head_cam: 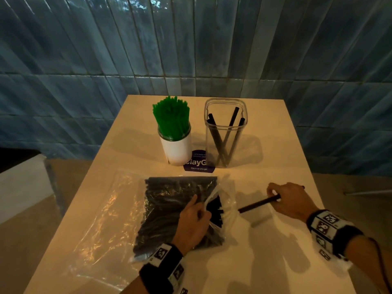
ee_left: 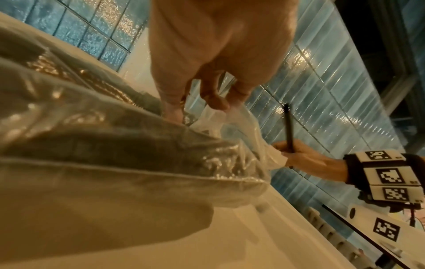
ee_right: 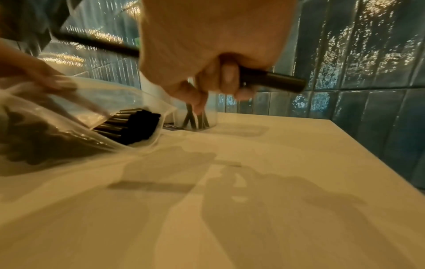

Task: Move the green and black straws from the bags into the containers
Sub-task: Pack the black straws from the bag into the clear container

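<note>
Black straw (head_cam: 257,203) sits pinched in the right hand (head_cam: 290,200), its long end sticking out toward the bag (head_cam: 176,211). Near the table's (head_cam: 275,262) front edge, the left hand (head_cam: 191,223) pinches the bag's open mouth.

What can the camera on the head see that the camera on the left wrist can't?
Only the head view shows the green straws standing in the white container and the clear container with a few black straws.

Only the left wrist view shows the left hand's fingertips pinching the bag's edge from underneath.

Both show the bag and the right hand gripping one black straw.
</note>
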`<state>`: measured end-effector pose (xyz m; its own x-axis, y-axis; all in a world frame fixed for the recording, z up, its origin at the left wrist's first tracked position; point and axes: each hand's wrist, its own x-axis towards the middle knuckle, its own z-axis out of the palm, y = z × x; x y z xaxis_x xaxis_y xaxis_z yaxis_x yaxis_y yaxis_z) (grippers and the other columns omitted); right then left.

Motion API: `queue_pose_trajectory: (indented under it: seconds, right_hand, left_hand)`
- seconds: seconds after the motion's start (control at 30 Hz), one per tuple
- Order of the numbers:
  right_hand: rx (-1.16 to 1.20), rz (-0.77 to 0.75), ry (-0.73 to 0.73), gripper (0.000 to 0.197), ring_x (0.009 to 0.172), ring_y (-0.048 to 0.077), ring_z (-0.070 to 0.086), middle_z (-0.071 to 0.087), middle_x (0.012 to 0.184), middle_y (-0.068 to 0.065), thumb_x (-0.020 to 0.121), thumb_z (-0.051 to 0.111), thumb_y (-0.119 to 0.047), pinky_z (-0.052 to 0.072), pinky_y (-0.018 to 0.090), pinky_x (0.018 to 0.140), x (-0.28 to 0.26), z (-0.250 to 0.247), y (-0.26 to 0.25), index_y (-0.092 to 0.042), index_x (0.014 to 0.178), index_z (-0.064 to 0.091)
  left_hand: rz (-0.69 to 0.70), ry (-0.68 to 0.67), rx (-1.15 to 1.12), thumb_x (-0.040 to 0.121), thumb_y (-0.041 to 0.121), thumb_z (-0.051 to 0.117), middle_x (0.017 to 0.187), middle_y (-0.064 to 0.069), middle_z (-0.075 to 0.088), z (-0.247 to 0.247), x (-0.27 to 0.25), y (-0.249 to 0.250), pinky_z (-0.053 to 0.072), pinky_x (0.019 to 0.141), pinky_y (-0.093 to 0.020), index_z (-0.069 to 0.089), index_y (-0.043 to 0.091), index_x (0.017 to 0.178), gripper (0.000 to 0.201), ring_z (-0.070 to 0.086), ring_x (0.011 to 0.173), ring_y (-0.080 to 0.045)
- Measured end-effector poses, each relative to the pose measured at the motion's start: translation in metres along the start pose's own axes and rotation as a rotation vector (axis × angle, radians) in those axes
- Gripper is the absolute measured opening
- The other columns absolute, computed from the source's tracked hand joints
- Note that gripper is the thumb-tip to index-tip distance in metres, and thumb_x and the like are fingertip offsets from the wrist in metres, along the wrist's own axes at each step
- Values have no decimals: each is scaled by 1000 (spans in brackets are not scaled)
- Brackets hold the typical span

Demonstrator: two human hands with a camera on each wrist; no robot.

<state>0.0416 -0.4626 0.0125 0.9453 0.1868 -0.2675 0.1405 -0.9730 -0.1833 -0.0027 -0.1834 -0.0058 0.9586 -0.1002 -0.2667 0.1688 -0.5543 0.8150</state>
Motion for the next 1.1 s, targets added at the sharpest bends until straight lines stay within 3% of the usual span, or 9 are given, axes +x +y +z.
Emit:
queue_pose_trajectory:
  seconds: [0.13, 0.23, 0.3, 0.43, 0.6, 0.7, 0.87, 1.0, 1.1]
  right_hand:
    - [150, -291, -33, 43, 88, 19, 67, 70, 97, -2, 72, 47, -30, 48, 23, 75, -2, 9, -37, -24, 108, 69]
    - [118, -406, -145, 48, 110, 16, 57, 55, 128, -6, 80, 55, -28, 45, 25, 85, 9, 26, -77, -27, 127, 56]
    - [102, -421, -168, 56, 119, 14, 50, 45, 139, -8, 82, 62, -28, 45, 27, 91, 17, 34, -97, -28, 136, 45]
    - [153, -455, -157, 50, 114, 18, 51, 49, 130, -2, 82, 66, -31, 45, 28, 89, 29, 41, -114, -24, 129, 50]
    - [63, -435, -222, 45, 110, 23, 52, 51, 127, 4, 82, 66, -30, 44, 30, 86, 33, 37, -120, -17, 123, 54]
    - [-3, -441, -267, 38, 104, 27, 55, 55, 122, 8, 81, 67, -27, 47, 33, 82, 37, 33, -127, -13, 115, 59]
    - [-78, -455, -290, 23, 92, 29, 62, 66, 103, 10, 81, 67, -23, 40, 29, 68, 41, 34, -132, -10, 100, 67]
    - [-81, -451, -304, 24, 93, 29, 61, 66, 105, 10, 81, 66, -22, 40, 28, 69, 41, 35, -133, -12, 102, 65]
    - [-85, -444, -320, 27, 95, 29, 61, 65, 107, 10, 80, 67, -23, 39, 27, 70, 41, 38, -133, -12, 104, 64]
  left_hand:
    - [13, 38, -81, 90, 9, 54, 81, 13, 47, 0, 1, -4, 35, 71, -2, 48, 8, 67, 24, 46, 76, 5]
    - [46, 3, -135, 91, 14, 54, 81, -14, 56, -1, -1, -4, 39, 86, -18, 44, 23, 68, 27, 56, 78, -14]
    - [31, -11, -117, 93, 15, 53, 80, -14, 54, -2, -1, -1, 38, 101, -27, 33, 35, 70, 36, 54, 80, -13]
    - [-34, -19, -119, 92, 12, 56, 97, -5, 60, -3, 0, -7, 37, 106, -39, 32, 39, 71, 41, 51, 118, -21]
    - [-42, -64, -131, 90, 13, 60, 76, 15, 48, -6, 1, -9, 32, 110, -29, 32, 39, 72, 42, 53, 78, 15]
    - [-58, -71, -106, 86, 21, 64, 95, 8, 61, -5, 3, -17, 39, 103, -27, 41, 37, 72, 32, 54, 109, -6]
    - [-7, -57, -19, 83, 21, 66, 83, 1, 62, -7, 6, -19, 46, 85, -22, 57, 8, 81, 16, 59, 83, -12]
    - [10, -69, -19, 80, 20, 68, 88, 6, 60, -7, 5, -24, 43, 98, -34, 49, 24, 62, 26, 59, 101, -17]
    - [17, -53, 13, 79, 19, 69, 90, 2, 61, -5, 7, -29, 43, 93, -28, 46, 26, 58, 31, 60, 100, -19]
